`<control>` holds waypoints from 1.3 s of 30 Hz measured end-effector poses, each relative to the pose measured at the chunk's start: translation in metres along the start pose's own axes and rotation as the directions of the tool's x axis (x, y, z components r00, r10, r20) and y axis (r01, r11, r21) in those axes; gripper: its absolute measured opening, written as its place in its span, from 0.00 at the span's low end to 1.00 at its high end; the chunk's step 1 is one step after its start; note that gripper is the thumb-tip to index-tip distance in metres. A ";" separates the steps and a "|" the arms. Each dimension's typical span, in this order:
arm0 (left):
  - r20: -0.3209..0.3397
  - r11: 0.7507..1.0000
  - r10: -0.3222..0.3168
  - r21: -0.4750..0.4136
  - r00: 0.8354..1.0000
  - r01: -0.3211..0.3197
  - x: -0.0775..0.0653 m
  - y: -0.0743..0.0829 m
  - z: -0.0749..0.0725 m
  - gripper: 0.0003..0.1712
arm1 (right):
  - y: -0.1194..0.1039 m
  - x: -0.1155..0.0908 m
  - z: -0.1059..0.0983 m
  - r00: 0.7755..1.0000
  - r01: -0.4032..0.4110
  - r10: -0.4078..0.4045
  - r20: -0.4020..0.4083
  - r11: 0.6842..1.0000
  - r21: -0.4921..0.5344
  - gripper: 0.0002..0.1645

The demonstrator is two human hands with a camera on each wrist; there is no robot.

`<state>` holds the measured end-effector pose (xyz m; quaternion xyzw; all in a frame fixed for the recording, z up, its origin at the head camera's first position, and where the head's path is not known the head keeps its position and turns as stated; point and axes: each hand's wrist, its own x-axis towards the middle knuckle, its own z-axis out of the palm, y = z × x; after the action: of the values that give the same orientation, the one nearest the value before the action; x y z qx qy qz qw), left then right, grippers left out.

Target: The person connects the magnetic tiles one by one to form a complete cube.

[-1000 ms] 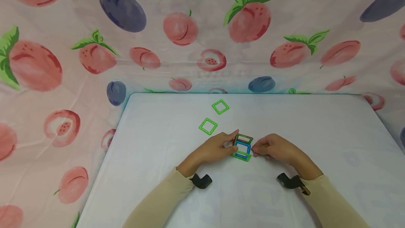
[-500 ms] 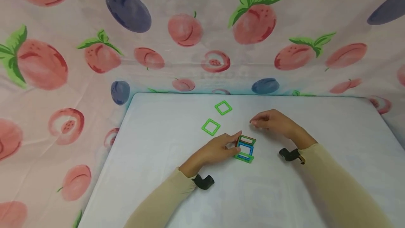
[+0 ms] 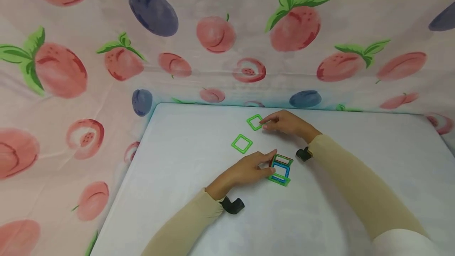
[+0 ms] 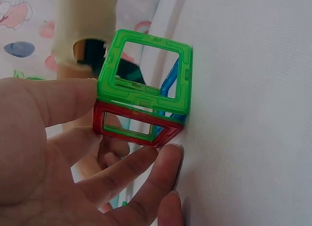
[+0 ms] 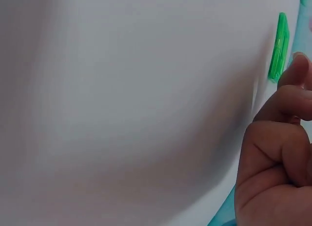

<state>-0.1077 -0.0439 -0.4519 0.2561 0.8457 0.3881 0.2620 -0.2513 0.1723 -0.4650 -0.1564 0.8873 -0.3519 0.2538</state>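
Note:
My left hand [image 3: 249,168] holds a small box of square magnetic tiles [image 4: 141,99] on the table by its left side, between thumb and fingers. In the left wrist view its sides are green, red and blue see-through frames. My right hand [image 3: 284,121] reaches toward the back of the table, its fingertips at the right corner of a loose green magnetic tile [image 3: 251,126]. The right wrist view shows that green tile edge-on, just beyond the fingers. A second green magnetic tile [image 3: 237,149] lies flat between the far tile and my left hand.
The white tabletop [image 3: 192,129] meets a fruit-printed cloth [image 3: 213,70] at its back edge. More of this cloth hangs on the left. My right forearm [image 3: 352,185] stretches over the table, to the right of the tile box.
My right hand has left the tile box's right side and moved back and left to the far green tile. My left hand keeps its grip. The head view has shifted slightly.

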 end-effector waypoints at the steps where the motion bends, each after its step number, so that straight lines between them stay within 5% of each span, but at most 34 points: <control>1: 0.001 1.000 0.001 0.000 1.000 -0.001 0.000 0.000 0.000 0.36 | -0.001 0.003 0.000 1.000 0.001 -0.001 -0.004 1.000 -0.013 0.21; 11: 0.001 1.000 0.004 0.003 1.000 -0.004 -0.001 0.002 -0.001 0.36 | -0.011 0.008 0.001 0.996 -0.042 0.027 -0.084 0.983 -0.178 0.15; 18: -0.002 1.000 -0.014 0.007 1.000 0.014 0.000 0.003 0.001 0.36 | -0.002 -0.019 -0.005 0.990 -0.140 0.118 -0.081 0.916 -0.376 0.14; 25: -0.005 1.000 -0.026 -0.004 1.000 0.026 -0.001 0.004 0.000 0.36 | 0.018 -0.061 -0.003 0.996 -0.087 0.074 -0.047 0.910 -0.407 0.22; 29: -0.006 0.999 -0.037 -0.012 0.999 0.037 -0.001 0.004 0.000 0.36 | 0.028 -0.088 0.002 0.998 -0.063 0.054 -0.037 0.955 -0.290 0.24; 33: -0.004 0.999 -0.035 -0.018 0.999 0.035 0.000 0.004 0.000 0.37 | 0.031 -0.117 0.011 0.994 -0.107 0.107 0.026 0.994 -0.019 0.25; 35: -0.005 0.999 -0.030 -0.019 1.000 0.030 0.000 0.004 0.000 0.37 | 0.030 -0.132 0.016 0.986 -0.154 0.143 0.082 0.977 0.145 0.25; 39: -0.007 0.999 -0.028 -0.018 1.000 0.028 0.000 0.005 0.000 0.37 | 0.028 -0.156 0.029 0.975 -0.191 0.123 0.186 0.889 0.416 0.25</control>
<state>-0.1065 -0.0409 -0.4485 0.2404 0.8466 0.3928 0.2668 -0.1096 0.2472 -0.4502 -0.0509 0.7747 -0.5044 0.3779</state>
